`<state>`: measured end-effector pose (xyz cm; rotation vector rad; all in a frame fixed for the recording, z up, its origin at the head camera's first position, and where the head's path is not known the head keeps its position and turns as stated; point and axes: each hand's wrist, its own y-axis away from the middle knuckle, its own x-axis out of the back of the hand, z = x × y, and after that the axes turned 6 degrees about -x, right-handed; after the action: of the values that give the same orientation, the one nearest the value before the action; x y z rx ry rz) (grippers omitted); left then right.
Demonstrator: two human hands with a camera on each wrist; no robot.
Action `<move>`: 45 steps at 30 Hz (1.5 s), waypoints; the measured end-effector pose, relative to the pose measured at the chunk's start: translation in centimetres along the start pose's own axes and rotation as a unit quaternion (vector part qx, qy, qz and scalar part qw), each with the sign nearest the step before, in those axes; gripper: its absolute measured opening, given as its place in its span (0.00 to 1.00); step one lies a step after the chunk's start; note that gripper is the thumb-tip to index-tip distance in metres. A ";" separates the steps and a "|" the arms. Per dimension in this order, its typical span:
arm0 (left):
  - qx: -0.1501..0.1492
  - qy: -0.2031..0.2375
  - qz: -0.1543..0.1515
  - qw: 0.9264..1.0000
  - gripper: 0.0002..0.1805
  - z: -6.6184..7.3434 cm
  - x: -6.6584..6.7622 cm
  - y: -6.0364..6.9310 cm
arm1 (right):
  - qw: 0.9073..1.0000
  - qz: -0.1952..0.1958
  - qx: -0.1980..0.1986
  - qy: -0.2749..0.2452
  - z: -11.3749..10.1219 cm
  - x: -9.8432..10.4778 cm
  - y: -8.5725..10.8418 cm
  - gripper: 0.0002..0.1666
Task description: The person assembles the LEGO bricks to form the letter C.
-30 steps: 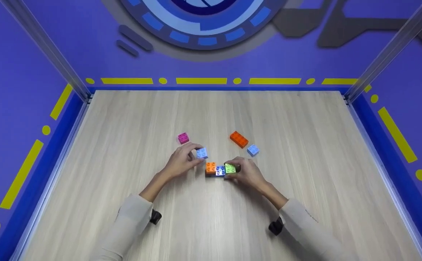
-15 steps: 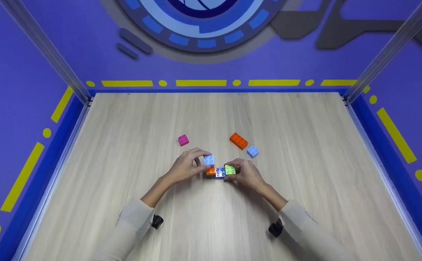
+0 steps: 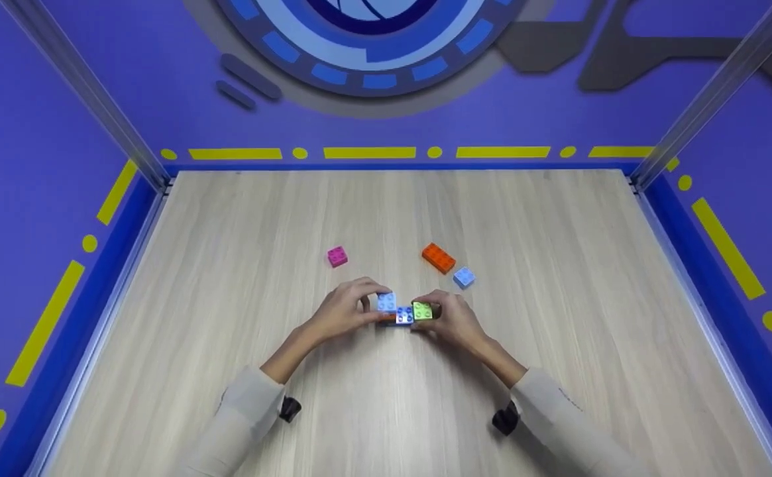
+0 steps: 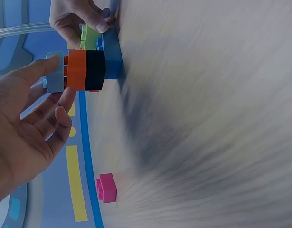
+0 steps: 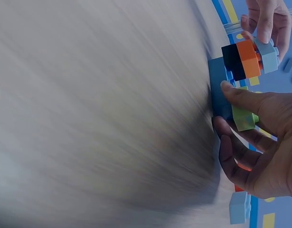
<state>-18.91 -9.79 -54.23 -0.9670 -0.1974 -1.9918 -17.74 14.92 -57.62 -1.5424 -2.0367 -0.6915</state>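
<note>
The left hand (image 3: pixel 344 309) pinches a light blue brick (image 3: pixel 386 302) between thumb and fingers. In the left wrist view that light blue brick (image 4: pixel 54 72) sits at the studs of an orange brick (image 4: pixel 77 70), slightly tilted; whether it is pressed fully down I cannot tell. Under the orange one is a black brick (image 4: pixel 95 70), on a long blue brick (image 5: pixel 219 88) lying on the table. A lime green brick (image 3: pixel 422 311) stands on the blue brick's other end, blue studs between. The right hand (image 3: pixel 455 319) grips the green and blue bricks at that end.
A magenta brick (image 3: pixel 337 256) lies behind the left hand. Beyond the right hand are a long orange-red brick (image 3: pixel 439 258) and a second light blue brick (image 3: pixel 464 277). Blue-purple walls stand around the wooden table (image 3: pixel 386 411) at the back and sides.
The left hand has carried its light blue brick right and toward the person, from beside the stack to over the orange brick. The right hand has stayed at the green end.
</note>
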 end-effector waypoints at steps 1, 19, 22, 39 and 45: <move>0.000 -0.001 -0.001 1.000 0.22 0.0 0.0 0.0 | 1.000 0.001 0.002 0.000 0.0 0.0 0.0 0.24; 0.023 0.011 -0.006 1.000 0.21 -0.1 -0.1 -0.6 | 1.000 0.011 0.008 0.004 0.2 -0.1 0.0 0.23; 0.026 -0.001 -0.008 1.000 0.20 -0.1 0.0 -0.6 | 1.000 0.006 0.009 0.003 0.2 -0.1 0.0 0.23; 0.069 -0.064 -0.044 0.995 0.20 0.9 0.3 -1.8 | 1.000 0.008 0.005 0.007 0.1 0.1 -0.1 0.23; 0.076 -0.069 -0.034 0.994 0.22 0.5 0.0 -1.6 | 1.000 0.003 0.014 0.008 0.1 -0.1 -0.2 0.23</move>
<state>-19.88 -8.56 -53.55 -1.0113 -0.4579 -1.9406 -17.90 14.83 -57.79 -1.5222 -2.0201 -0.6696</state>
